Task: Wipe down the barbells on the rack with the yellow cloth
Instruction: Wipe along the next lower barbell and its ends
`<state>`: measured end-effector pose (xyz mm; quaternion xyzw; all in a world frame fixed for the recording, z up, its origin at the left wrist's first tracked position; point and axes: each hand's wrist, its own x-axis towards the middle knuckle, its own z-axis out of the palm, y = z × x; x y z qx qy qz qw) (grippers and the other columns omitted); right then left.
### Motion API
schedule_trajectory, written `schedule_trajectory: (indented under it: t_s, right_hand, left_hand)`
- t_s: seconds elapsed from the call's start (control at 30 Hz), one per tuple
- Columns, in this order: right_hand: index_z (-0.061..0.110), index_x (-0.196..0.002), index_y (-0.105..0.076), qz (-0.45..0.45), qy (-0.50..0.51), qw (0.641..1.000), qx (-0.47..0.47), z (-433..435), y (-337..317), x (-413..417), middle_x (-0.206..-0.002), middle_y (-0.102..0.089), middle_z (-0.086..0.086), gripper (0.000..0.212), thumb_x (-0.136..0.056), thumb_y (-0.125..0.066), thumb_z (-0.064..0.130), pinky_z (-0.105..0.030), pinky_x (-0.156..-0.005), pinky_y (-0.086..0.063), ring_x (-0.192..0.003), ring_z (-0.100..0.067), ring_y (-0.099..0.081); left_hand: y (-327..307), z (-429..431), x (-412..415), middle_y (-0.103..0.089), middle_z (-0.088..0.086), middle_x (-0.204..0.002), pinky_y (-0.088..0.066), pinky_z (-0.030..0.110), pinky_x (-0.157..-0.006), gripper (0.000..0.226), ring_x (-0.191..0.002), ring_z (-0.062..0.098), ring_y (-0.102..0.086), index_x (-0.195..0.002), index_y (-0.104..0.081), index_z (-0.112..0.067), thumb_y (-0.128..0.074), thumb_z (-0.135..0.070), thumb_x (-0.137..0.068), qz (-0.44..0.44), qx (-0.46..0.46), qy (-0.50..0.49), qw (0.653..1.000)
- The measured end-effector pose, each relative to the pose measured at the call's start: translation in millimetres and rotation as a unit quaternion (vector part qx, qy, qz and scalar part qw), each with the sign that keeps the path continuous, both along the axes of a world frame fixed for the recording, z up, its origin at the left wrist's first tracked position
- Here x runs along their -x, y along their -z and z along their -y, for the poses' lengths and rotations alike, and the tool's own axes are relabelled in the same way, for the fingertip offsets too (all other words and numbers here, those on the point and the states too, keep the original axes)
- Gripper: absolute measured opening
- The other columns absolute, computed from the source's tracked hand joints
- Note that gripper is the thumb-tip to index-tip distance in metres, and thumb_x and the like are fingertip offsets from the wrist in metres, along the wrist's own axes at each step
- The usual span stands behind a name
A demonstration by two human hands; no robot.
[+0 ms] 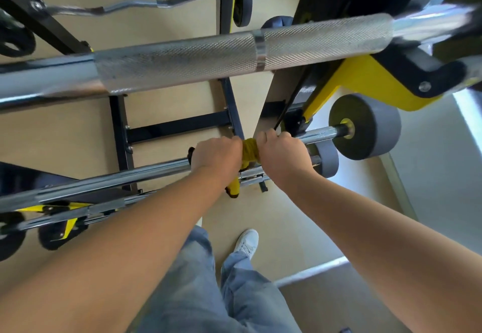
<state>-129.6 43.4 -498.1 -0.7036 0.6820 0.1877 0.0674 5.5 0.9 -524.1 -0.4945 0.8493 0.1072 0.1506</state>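
Head view, straight down past two bare forearms, and both fists are on a slim chrome barbell (130, 174) that runs from eight o'clock up towards two. The left hand (216, 156) has its fingers curled over the bar, and the right hand (283, 154) is curled over it just beside. The yellow cloth (251, 150) is bunched round the bar between them, touching both, with a tail hanging at six o'clock of the fists.

At three o'clock of the right hand, a fat matte grey plate (365, 126) caps the bar's end, with a second grey plate (326, 161) on another bar just under it. At twelve o'clock a thick steel bar (208, 56) crosses above the hands. It has cross-hatched knurling in the middle and polished ends, and it hides part of the black rack frame (177, 126).

A glossy yellow bracket (365, 79) sits at two o'clock and a wavy curl bar (125, 7) at eleven. Faded blue jeans (198, 280) and a white shoe (246, 242) are at six.
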Motion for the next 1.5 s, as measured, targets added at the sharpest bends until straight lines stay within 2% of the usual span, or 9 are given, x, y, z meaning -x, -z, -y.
schedule_trajectory:
  t_s: [0.23, 0.37, 0.53, 0.67, 0.8, 0.97, 1.13, 1.23, 1.5]
  right_hand:
    - [0.009, -0.136, -0.041, 0.012, 0.063, 0.998, 0.019, -7.8, 0.3, -8.2, -0.125, -0.053, -0.011, 0.045, -0.096, -0.060, 0.015, -0.033, -0.071, -0.047, -0.104, -0.027, -0.053]
    - [0.015, -0.136, -0.046, 0.102, 0.080, 0.991, 0.043, -17.1, -6.9, -1.1, -0.126, -0.055, -0.006, 0.046, -0.094, -0.063, 0.017, -0.036, -0.083, -0.052, -0.108, -0.025, -0.052]
    - [0.012, -0.121, -0.065, -0.031, 0.031, 0.995, 0.089, -25.5, -30.2, 32.7, -0.111, -0.060, -0.007, 0.027, -0.096, -0.057, 0.021, -0.036, -0.081, -0.039, -0.107, -0.028, -0.047]
    - [0.019, -0.106, -0.073, -0.051, 0.051, 0.993, 0.092, -21.0, -37.5, 54.9, -0.109, -0.059, -0.005, 0.022, -0.100, -0.053, 0.024, -0.035, -0.073, -0.029, -0.100, -0.026, -0.044]
    - [0.022, -0.109, -0.071, 0.007, 0.068, 0.994, 0.083, -26.1, -27.9, 67.8, -0.110, -0.059, -0.004, 0.019, -0.097, -0.058, 0.030, -0.036, -0.079, -0.040, -0.097, -0.022, -0.043]
    - [0.015, -0.136, -0.051, 0.126, 0.083, 0.984, 0.091, -42.1, -20.0, 66.2, -0.117, -0.058, -0.005, 0.038, -0.099, -0.054, 0.026, -0.033, -0.079, -0.044, -0.095, -0.020, -0.049]
    - [0.017, -0.126, -0.059, 0.176, 0.086, 0.977, 0.089, -41.9, -24.5, 70.9, -0.116, -0.062, -0.004, 0.027, -0.101, -0.055, 0.025, -0.027, -0.080, -0.043, -0.099, -0.020, -0.054]
    - [0.015, -0.118, -0.061, 0.143, 0.062, 0.986, 0.063, -35.2, -28.5, 74.0, -0.111, -0.058, -0.005, 0.020, -0.101, -0.054, 0.022, -0.024, -0.072, -0.033, -0.089, -0.014, -0.043]
    - [0.012, -0.112, -0.066, 0.136, 0.032, 0.989, 0.048, -29.3, -26.7, 73.7, -0.104, -0.054, -0.007, 0.019, -0.095, -0.057, 0.011, -0.030, -0.068, -0.040, -0.087, -0.019, -0.041]
  left_hand:
    - [-10.4, 52.6, 8.5, -0.068, 0.001, -0.099, -0.054, 0.042, -0.090, 0.042, -0.092, 0.020, -0.066, -0.106, -0.064, -0.025, -0.075, -0.054, -0.077, 0.000, -0.431, -0.011, 0.902]
    - [-1.4, 18.1, -3.8, -0.065, -0.003, -0.089, -0.053, 0.035, -0.068, 0.040, -0.077, 0.019, -0.064, -0.104, -0.060, -0.024, -0.064, -0.058, -0.084, -0.066, -0.108, 0.045, 0.991]
    - [16.1, -25.2, -25.5, -0.061, 0.009, -0.118, -0.050, 0.041, -0.085, 0.057, -0.102, 0.028, -0.062, -0.133, -0.052, -0.014, -0.071, -0.039, -0.086, -0.178, 0.136, 0.127, 0.966]
    - [12.7, -18.5, 5.1, -0.057, 0.013, -0.133, -0.049, 0.043, -0.092, 0.060, -0.114, 0.031, -0.059, -0.144, -0.040, -0.010, -0.062, -0.035, -0.095, -0.119, 0.112, 0.182, 0.970]
    - [-6.2, -9.0, 54.3, -0.064, 0.005, -0.101, -0.043, 0.035, -0.061, 0.036, -0.084, 0.026, -0.064, -0.124, -0.046, -0.013, -0.039, -0.042, -0.104, -0.050, 0.031, 0.135, 0.989]
    - [-18.6, 37.7, 74.3, -0.060, 0.009, -0.096, -0.046, 0.039, -0.084, 0.051, -0.090, 0.024, -0.058, -0.105, -0.055, -0.013, -0.021, -0.050, -0.104, -0.092, -0.342, -0.004, 0.935]
    - [-13.0, -3.9, 66.8, -0.063, 0.005, -0.086, -0.041, 0.035, -0.064, 0.040, -0.075, 0.026, -0.059, -0.102, -0.055, -0.018, -0.027, -0.046, -0.105, -0.084, -0.040, 0.016, 0.996]
    - [-5.0, -27.6, 60.7, -0.064, 0.003, -0.107, -0.046, 0.037, -0.079, 0.025, -0.095, 0.025, -0.062, -0.117, -0.048, -0.017, -0.053, -0.028, -0.095, -0.055, 0.089, 0.072, 0.992]
    - [-8.7, 21.4, 79.3, -0.065, 0.001, -0.079, -0.046, 0.031, -0.060, 0.024, -0.068, 0.020, -0.061, -0.094, -0.062, -0.021, -0.048, -0.041, -0.092, -0.021, -0.155, 0.066, 0.986]
